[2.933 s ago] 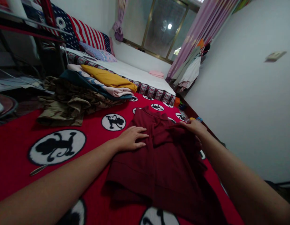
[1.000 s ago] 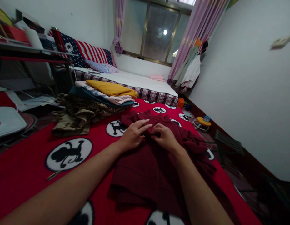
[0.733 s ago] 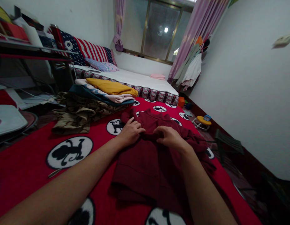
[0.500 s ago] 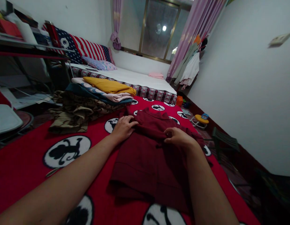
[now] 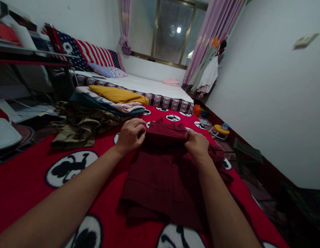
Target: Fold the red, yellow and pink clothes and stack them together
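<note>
A dark red garment point(image 5: 152, 182) lies spread on a red blanket point(image 5: 28, 203) printed with black-and-white cartoon figures. Across its upper part, a band of cloth is lifted between my hands. My left hand point(image 5: 131, 135) is closed on the left end of that band. At the other end, my right hand point(image 5: 198, 142) grips the cloth in a closed fist. The fingertips of both hands are partly hidden by the hands themselves. Loose cloth of the same dark red bunches to the right of my right wrist.
Folded clothes, with a yellow one point(image 5: 118, 94) on top, are piled at the back left beside camouflage clothing point(image 5: 74, 132). A bed point(image 5: 149, 84) stands behind. Along the right wall are a yellow-topped stool point(image 5: 221, 129) and a dark folding stool point(image 5: 248, 151).
Both hands have closed on the garment. They have raised its upper part into a taut band; my left hand shifted slightly left, my right slightly up.
</note>
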`<state>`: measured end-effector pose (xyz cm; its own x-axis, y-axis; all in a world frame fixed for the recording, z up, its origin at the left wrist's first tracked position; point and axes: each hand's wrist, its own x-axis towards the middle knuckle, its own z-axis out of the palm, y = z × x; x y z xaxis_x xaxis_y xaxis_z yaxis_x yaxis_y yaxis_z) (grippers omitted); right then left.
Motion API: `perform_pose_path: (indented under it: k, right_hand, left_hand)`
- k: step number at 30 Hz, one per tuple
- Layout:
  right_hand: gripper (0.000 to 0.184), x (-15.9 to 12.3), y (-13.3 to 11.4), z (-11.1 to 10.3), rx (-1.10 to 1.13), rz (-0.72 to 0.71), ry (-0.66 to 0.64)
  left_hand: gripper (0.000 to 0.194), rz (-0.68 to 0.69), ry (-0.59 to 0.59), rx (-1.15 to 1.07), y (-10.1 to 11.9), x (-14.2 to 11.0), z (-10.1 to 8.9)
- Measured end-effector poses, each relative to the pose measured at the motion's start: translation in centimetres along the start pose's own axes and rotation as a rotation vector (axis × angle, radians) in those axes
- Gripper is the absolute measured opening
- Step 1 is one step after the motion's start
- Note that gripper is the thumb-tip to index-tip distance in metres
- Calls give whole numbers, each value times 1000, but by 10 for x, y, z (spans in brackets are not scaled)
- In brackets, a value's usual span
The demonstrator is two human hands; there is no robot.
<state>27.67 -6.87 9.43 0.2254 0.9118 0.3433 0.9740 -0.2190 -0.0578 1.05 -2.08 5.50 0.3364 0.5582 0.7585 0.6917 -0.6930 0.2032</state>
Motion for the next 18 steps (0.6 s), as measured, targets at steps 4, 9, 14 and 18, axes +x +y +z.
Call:
perform_pose_path:
  k: [4,9,14,18]
  right_hand:
    - [23,3,8,-2,43,-34,-88]
    - [26,2,25,-16,287,-235,-427]
    - [35,-1,25,-20,726,-341,-639]
    - [32,8,20,18,677,-65,-175]
  left_hand:
    - [7,-63,54,-82,3,4,-6]
    - [16,-225,-163,-341,3,11,-17]
    - [32,-373,-926,-461,-2,17,-34]
    - [24,-528,-649,7,-24,14,-28]
